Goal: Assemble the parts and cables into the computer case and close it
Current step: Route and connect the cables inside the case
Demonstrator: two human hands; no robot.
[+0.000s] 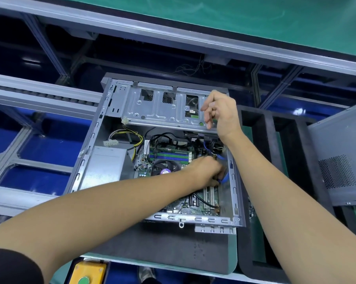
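Observation:
The open computer case (237,201) lies on its side on a dark mat. Inside sits the motherboard (193,208) with a round CPU fan (162,170) and memory slots. My left hand (205,171) reaches deep into the case at its right side and pinches a blue cable (225,177) against the board. My right hand (220,111) hovers above the raised drive cage (158,105), fingers loosely curled, holding up a thin cable whose grip point is hard to make out. The grey power supply (105,167) sits at the case's left, with yellow and black wires and a white connector (110,142) loose above it.
The case's side panel (341,152) leans at the right. Black foam trays (291,181) stand between it and the case. A yellow box with a green button (87,272) sits at the near edge. Conveyor rails (40,93) run at the left.

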